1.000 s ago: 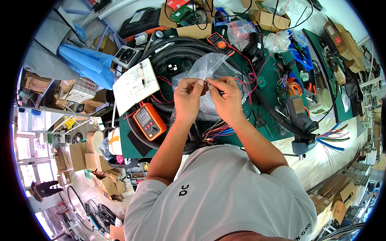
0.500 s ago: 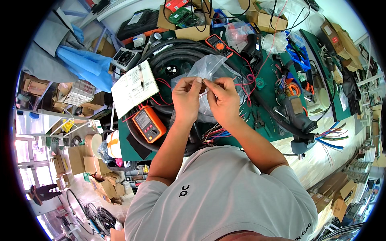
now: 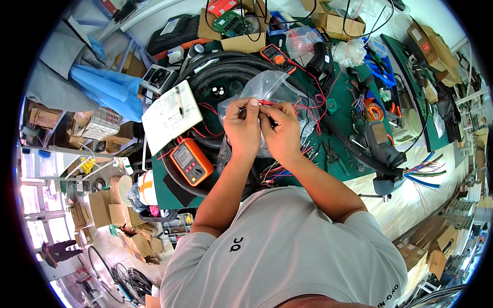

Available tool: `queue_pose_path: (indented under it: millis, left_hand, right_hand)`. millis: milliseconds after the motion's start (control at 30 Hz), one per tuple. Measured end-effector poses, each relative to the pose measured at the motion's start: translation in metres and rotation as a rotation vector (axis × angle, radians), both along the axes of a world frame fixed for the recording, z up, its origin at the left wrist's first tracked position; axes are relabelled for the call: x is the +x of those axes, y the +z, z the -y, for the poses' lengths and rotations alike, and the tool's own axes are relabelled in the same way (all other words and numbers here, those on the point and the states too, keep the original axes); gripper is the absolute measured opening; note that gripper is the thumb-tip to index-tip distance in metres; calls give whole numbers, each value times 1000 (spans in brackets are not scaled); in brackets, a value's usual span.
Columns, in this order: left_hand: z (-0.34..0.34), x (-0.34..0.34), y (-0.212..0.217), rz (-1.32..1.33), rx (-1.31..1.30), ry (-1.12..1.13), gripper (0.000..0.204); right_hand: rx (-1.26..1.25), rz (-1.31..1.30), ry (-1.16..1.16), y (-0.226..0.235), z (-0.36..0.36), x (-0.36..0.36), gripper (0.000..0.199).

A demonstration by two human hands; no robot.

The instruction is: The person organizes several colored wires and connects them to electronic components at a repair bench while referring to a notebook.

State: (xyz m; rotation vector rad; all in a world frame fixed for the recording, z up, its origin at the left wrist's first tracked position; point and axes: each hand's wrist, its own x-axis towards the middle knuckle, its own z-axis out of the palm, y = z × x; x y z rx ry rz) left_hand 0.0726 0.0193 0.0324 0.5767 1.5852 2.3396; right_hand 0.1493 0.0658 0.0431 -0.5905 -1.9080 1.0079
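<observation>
both hands, left hand (image 3: 242,128) and right hand (image 3: 280,132), had fingers pinching a thin red wire (image 3: 267,103) over the clear bag (image 3: 267,84); a gentle, steady pinch looked best.

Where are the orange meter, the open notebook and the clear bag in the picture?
orange meter (image 3: 191,162), head view, on its grey front face.
notebook (image 3: 171,116), head view, on the middle of the open page.
clear bag (image 3: 267,85), head view, on the upper part above the hands.

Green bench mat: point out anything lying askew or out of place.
The orange multimeter lies tilted on the green mat. An open notebook rests slanted across the black hose coil. Loose coloured wires spill beneath both hands.
</observation>
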Motion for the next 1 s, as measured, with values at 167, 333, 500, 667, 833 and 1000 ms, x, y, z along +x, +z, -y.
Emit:
queue_pose_path:
  millis: [167, 333, 500, 667, 833, 1000]
  left_hand:
    - [0, 4, 3, -52, 2, 35, 12]
    - [2, 2, -3, -89, -63, 12, 13]
    - [3, 3, -3, -28, -59, 2, 13]
    - [3, 1, -2, 86, 4, -17, 12]
    - [4, -1, 0, 133, 38, -45, 15]
    - [5, -2, -1, 77, 14, -48, 15]
  right_hand:
    - [-50, 27, -2, 5, -1, -1, 20]
    - [-11, 64, -25, 2, -4, -3, 19]
    - [14, 52, -35, -1, -5, -3, 19]
    - [62, 87, -14, -3, -8, -2, 18]
    - [117, 56, 0, 2, -9, 1, 16]
    - [164, 81, 1, 0, -12, 2, 14]
